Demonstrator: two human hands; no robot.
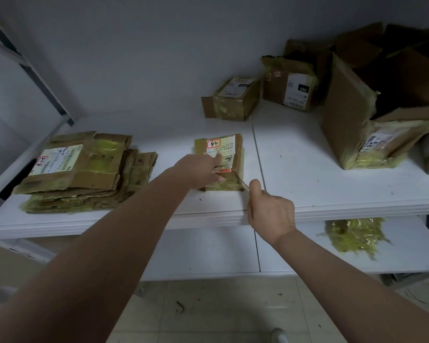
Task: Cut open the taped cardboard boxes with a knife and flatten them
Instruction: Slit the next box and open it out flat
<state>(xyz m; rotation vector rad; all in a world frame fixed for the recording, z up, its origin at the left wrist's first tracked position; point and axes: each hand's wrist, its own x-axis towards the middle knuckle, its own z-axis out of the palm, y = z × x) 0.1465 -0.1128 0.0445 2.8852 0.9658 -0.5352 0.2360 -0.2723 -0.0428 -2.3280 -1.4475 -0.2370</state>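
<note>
Head view: small taped box (219, 162) lies on the white shelf (307, 169), near its front edge. Left hand (198, 169) rests flat on the box top, fingers spread, clasping nothing. Right hand (270, 211) is clenched around the knife (243, 184), blade tip touching the box's front right corner. Flattened cardboard stack (79, 169) sits left of the box; large open box (382, 107) sits well to its right.
</note>
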